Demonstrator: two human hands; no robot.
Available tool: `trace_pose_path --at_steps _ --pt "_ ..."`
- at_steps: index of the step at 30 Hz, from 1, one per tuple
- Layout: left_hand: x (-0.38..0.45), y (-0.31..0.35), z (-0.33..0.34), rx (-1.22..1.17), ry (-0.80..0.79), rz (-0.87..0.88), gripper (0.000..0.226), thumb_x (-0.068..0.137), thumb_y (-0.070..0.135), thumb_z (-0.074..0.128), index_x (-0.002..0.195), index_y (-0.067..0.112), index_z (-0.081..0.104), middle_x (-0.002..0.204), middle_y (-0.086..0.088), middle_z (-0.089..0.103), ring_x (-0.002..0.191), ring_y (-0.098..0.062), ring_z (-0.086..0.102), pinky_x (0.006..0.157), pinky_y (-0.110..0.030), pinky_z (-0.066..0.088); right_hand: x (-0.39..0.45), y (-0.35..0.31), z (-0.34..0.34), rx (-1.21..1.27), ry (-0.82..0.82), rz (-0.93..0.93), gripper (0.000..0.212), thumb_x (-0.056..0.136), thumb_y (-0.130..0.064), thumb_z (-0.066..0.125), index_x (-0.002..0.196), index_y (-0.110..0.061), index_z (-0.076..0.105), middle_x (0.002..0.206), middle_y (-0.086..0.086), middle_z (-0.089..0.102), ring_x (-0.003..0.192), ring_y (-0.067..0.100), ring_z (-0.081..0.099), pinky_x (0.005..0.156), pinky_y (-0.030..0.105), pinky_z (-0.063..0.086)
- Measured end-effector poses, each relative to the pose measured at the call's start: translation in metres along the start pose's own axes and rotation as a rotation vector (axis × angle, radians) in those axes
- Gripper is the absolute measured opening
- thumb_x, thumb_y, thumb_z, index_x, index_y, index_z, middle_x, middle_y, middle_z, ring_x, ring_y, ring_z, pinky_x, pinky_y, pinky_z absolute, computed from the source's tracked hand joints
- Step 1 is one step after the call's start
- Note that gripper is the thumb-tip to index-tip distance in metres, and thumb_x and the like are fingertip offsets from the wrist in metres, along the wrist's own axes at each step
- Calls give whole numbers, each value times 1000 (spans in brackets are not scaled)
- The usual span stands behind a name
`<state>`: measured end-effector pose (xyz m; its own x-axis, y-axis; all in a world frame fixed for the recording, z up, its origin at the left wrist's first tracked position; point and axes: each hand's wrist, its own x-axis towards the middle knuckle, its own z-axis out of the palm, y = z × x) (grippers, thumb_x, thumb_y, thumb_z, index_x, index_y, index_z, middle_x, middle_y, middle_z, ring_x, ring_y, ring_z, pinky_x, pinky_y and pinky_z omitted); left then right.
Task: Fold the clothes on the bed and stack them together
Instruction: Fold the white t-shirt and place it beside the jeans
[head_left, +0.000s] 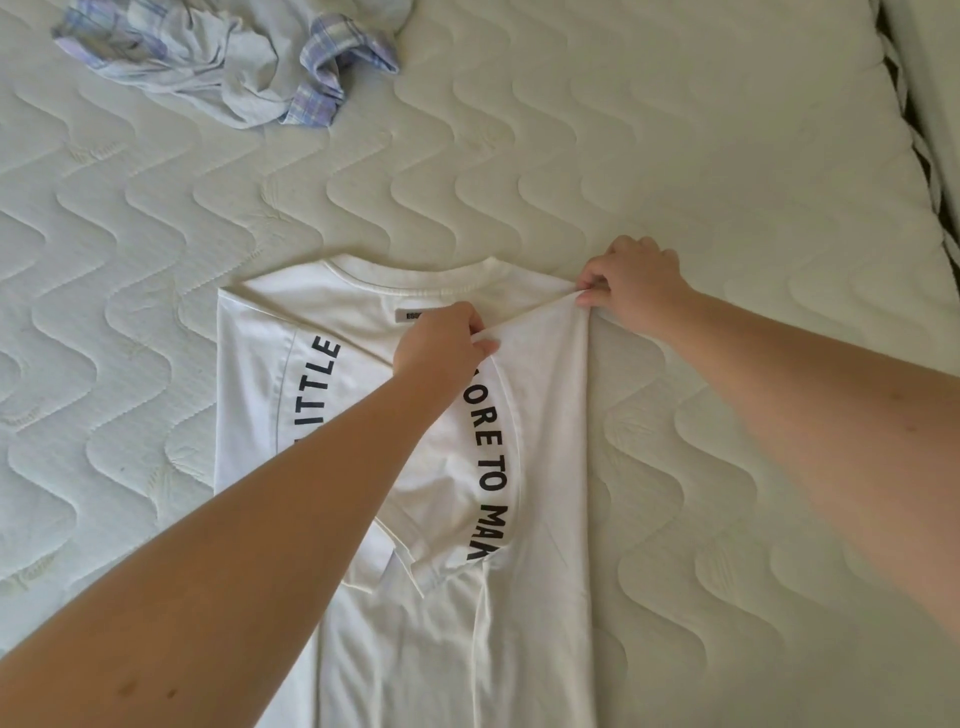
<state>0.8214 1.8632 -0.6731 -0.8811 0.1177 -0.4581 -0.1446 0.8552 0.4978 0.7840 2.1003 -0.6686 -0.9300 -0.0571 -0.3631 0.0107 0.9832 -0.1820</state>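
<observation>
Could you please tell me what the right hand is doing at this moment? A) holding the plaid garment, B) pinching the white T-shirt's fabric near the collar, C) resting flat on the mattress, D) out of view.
B: the right hand pinches a fold of the white T-shirt beside its collar.

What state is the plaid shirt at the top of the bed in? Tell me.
Unfolded. The pale blue-and-lilac plaid shirt lies crumpled in a loose heap on the quilted white mattress, apart from both hands.

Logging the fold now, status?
Left hand and right hand both pinch white T-shirt, sleeve fold underway. Crumpled plaid garment waits unfolded. Nothing in the way.
</observation>
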Motion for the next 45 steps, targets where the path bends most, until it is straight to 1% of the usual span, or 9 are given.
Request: trace_pose_path --at_steps 6,12,19,23,30,34,37,42,45 --pt "-1 -1 1 47 24 46 23 93 41 62 104 21 57 90 5 63 78 -17 57 64 -30 42 -2 -19 3 12 -89 -56 30 87 -50 65 112 -35 66 120 4 47 120 28 38 97 40 25" --pt "-4 -8 -8 147 -32 14 38 88 55 63 102 21 55 80 7 52 78 -17 58 81 -37 49 -6 -19 5 -107 73 37 35 85 -52 66 109 -27 69 119 7 50 114 30 42 93 41 28" --pt "-20 -24 -27 500 -165 -6 55 82 67 63 116 23 58 103 4 63 109 -22 57 100 -44 33 -61 -41 29 255 360 137 21 93 -32 62 108 -18 64 106 5 60 99 27 55 87 38 39" --pt "-41 -40 -34 466 -176 -86 47 86 61 62 115 24 55 104 6 64 104 -22 59 99 -45 34 -124 -78 63 515 230 94 16 98 -23 54 105 -16 67 93 1 68 81 17 61 75 32 48" --pt "-84 -54 -29 3 156 -114 18 97 40 54 101 23 58 88 4 67 83 -21 63 70 -34 49 -171 -127 96 796 13 209 29 100 -16 47 125 -21 60 114 -4 66 101 12 63 85 23 46" --pt "-96 -61 -27 76 -12 -153 47 92 59 54 121 22 53 103 6 63 97 -23 63 72 -33 47 -180 -130 95 908 4 280 27 100 -16 44 121 -25 60 110 -2 67 96 10 65 78 24 50" --pt "-106 -73 -24 195 -62 -158 40 94 38 61 126 16 54 106 -2 63 97 -25 59 76 -36 48 -193 -129 101 866 -47 245 25 100 -16 45 117 -25 62 100 -7 68 87 3 65 64 11 43" --pt "-125 -56 -22 -50 267 -30 17 88 13 62 105 12 62 96 -4 63 82 -24 58 68 -35 46 -203 -130 103 1072 -235 208 38 96 0 40 116 -23 62 111 -8 68 104 5 65 89 24 51" --pt "-136 -36 -12 -60 328 193 19 86 3 64 104 9 66 98 -5 62 80 -19 55 73 -34 48 -202 -127 97 1385 -142 320 42 94 10 35 110 -17 62 111 3 70 105 10 67 93 23 52"
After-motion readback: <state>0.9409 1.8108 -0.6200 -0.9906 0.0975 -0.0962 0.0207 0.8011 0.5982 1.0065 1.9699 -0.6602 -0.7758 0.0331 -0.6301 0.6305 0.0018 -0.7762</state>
